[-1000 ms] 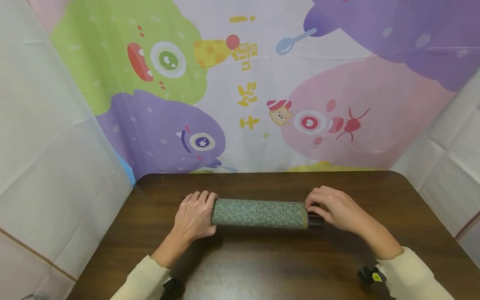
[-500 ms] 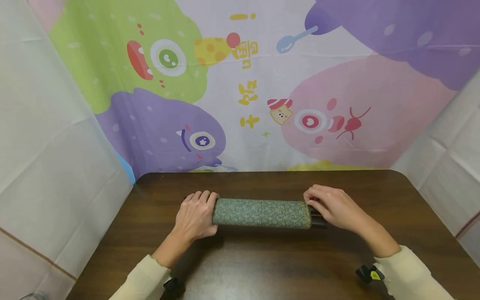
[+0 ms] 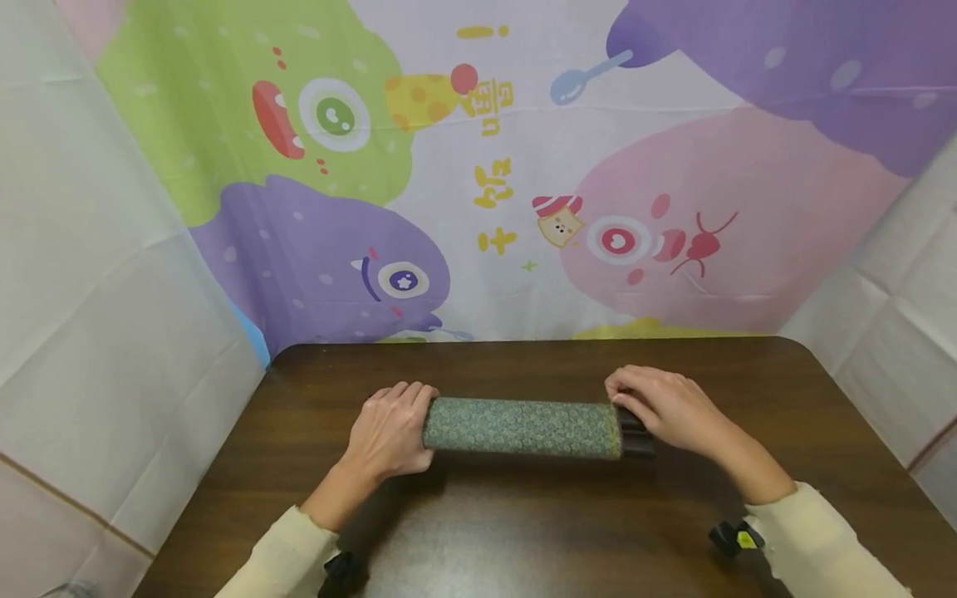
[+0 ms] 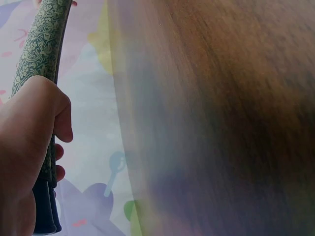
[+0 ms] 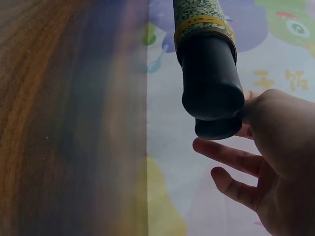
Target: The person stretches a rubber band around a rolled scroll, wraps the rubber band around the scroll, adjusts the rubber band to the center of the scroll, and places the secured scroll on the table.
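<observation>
A rolled scroll (image 3: 523, 428) in green patterned brocade is held level above the table, lying left to right in the head view. Its two black roller ends (image 5: 211, 83) stick out side by side on the right, and a yellow rubber band (image 5: 204, 22) circles the cloth just short of them. My left hand (image 3: 392, 428) grips the scroll's left end from above, thumb on the near side. At the other end, my right hand (image 3: 665, 407) has thumb and forefinger at the far corner by the band; their tips are hidden behind the roller ends in the right wrist view, other fingers spread.
Below lies a dark brown wooden table (image 3: 508, 531) with rounded back corners. A cloth (image 3: 516, 307) printed with cartoon monsters hangs behind it, and pale panels (image 3: 112, 332) stand at both sides.
The scroll's right end has shifted slightly right and toward me, so more of its black roller ends shows. My right fingertips have moved slightly up along the far corner. The left hand keeps its grip.
</observation>
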Tool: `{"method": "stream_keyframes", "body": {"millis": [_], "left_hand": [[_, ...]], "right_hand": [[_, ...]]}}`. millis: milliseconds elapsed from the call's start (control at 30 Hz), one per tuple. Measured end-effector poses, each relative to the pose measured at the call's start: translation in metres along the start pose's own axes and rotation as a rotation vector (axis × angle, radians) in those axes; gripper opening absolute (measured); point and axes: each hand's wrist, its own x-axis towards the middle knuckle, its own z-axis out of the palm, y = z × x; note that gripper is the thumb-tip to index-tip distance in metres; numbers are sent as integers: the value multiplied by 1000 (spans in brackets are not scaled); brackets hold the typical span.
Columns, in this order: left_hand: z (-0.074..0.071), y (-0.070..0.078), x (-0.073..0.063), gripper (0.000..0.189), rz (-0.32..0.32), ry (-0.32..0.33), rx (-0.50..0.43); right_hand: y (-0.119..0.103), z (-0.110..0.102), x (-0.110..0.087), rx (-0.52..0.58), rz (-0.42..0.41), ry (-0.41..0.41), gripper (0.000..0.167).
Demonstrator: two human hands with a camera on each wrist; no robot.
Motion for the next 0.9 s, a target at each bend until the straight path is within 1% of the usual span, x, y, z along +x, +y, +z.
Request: {"method": "stream_keyframes", "body": {"millis": [200,500,600,800,900], "left_hand": [[-1,0,0,65,27,-7,4],[-2,1,1,67,44,-7,4],[-2,1,1,67,45,-5,2],[0,1,0,67,38,-6,-3],[1,2,-1,67,28,6,9]], "right_hand": [[1,3,-1,-1,8,-35,21],[-2,4,6,7,-25,-51,17],[-3,4,9,19,-35,-62,17],[-3,4,11,35,-25,-78,16],[-2,3,10,55,-20,-87,16]]}}
